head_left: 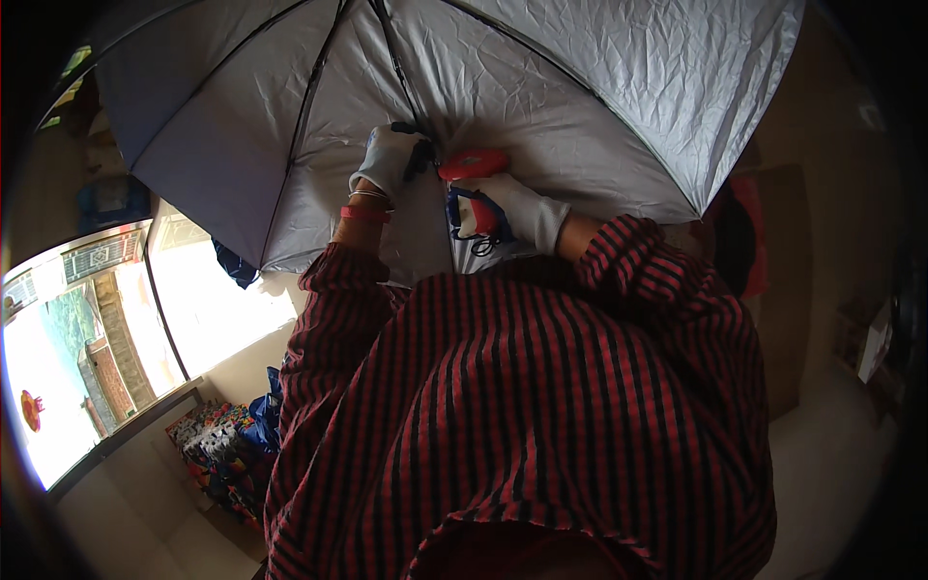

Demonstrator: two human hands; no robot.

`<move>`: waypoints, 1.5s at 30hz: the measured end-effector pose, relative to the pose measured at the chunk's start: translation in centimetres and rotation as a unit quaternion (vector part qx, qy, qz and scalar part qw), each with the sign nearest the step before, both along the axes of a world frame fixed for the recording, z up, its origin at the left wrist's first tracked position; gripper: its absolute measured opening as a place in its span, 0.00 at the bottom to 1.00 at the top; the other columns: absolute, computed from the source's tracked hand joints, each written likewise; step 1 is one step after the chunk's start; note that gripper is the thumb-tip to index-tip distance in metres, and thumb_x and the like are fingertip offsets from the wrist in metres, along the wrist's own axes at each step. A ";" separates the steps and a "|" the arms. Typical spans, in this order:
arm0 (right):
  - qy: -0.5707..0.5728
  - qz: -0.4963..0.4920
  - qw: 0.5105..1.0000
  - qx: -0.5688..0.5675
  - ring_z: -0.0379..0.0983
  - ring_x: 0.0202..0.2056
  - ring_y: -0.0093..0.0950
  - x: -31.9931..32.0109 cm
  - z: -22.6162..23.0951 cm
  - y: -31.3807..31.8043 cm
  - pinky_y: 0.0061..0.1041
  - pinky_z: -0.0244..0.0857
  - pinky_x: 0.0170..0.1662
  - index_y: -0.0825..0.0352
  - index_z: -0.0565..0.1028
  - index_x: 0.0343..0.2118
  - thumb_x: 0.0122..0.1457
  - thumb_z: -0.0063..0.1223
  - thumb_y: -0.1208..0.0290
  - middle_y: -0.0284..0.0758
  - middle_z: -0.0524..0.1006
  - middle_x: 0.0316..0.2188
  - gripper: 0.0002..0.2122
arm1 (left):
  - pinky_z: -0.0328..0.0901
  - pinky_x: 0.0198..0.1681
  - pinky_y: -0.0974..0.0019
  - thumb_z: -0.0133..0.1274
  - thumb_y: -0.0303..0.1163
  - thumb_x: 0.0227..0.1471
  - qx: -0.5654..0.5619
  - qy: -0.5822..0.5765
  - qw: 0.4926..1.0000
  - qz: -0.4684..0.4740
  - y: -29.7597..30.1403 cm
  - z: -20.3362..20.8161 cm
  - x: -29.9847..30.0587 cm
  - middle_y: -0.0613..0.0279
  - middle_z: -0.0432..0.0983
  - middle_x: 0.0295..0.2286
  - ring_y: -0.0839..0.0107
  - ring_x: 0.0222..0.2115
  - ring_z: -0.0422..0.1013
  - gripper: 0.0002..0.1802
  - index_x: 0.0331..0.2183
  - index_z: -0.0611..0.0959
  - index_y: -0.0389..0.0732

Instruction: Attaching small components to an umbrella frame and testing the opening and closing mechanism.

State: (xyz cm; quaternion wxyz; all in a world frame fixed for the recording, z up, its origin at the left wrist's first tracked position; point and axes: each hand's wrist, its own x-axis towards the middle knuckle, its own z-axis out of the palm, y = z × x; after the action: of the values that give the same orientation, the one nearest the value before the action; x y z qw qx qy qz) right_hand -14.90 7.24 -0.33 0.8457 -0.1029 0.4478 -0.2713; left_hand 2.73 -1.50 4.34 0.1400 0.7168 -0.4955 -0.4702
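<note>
An opened umbrella (pixel 541 126) with a silvery grey canopy and dark ribs spreads in front of me across the upper view. My left hand (pixel 391 158), in a white glove with dark fingertips, is closed on the umbrella where the ribs come together. What exactly its fingers pinch is hidden. Just to the right, my gloved right hand (pixel 522 208) is closed round a red, white and blue object (pixel 474 215) with a dark looped cord (pixel 491 244). Its kind is unclear. A smooth red oval piece (pixel 474 163) sits right above that hand, against the canopy.
A bright window or doorway (pixel 126 329) lies at the left. Below it, a colourful heap of cloth (pixel 217 440) rests beside my body, with blue material (pixel 263 420) on it. A red and black item (pixel 742 237) stands at the right, past the canopy's corner.
</note>
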 end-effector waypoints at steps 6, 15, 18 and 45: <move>0.061 -0.050 0.997 -0.016 0.74 0.25 0.25 1.0 0.5 0.9 0.29 0.69 0.26 0.65 0.73 0.40 0.53 0.62 0.63 0.31 0.77 0.28 0.15 | 0.70 0.30 0.60 0.51 0.36 0.48 -0.354 -0.294 0.796 -0.393 0.4 -0.8 0.1 0.52 0.80 0.25 0.59 0.26 0.77 0.11 0.25 0.81 0.38; 0.063 -0.050 0.974 -0.213 0.72 0.24 0.21 1.5 4.7 -3.3 0.24 0.67 0.28 0.68 0.75 0.38 0.54 0.61 0.63 0.31 0.76 0.26 0.15 | 0.68 0.46 0.56 0.52 0.39 0.49 -0.106 -0.494 0.853 -0.132 -4.5 8.5 7.1 0.50 0.79 0.39 0.51 0.43 0.74 0.19 0.42 0.78 0.42; 0.098 -0.151 0.931 -0.317 0.69 0.19 0.17 3.0 7.1 -6.4 0.23 0.63 0.22 0.68 0.76 0.27 0.55 0.57 0.65 0.29 0.75 0.21 0.10 | 0.68 0.46 0.54 0.51 0.42 0.50 -0.065 -0.551 0.828 -0.085 -6.3 8.3 12.6 0.49 0.78 0.40 0.51 0.42 0.74 0.19 0.43 0.77 0.44; 0.174 -0.135 0.905 -0.364 0.67 0.13 0.19 3.9 7.1 -11.1 0.23 0.61 0.16 0.68 0.73 0.20 0.54 0.53 0.64 0.28 0.70 0.13 0.12 | 0.70 0.36 0.59 0.58 0.39 0.44 -0.291 -0.131 0.946 0.063 -5.7 1.9 0.7 0.52 0.81 0.28 0.56 0.32 0.78 0.14 0.34 0.86 0.43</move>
State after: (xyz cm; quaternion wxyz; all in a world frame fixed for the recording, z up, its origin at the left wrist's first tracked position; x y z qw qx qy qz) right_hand -11.04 -3.82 6.78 0.6137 -0.3873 0.4676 -0.5048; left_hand 3.42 -7.20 6.22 0.3058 0.7295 -0.5789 -0.1980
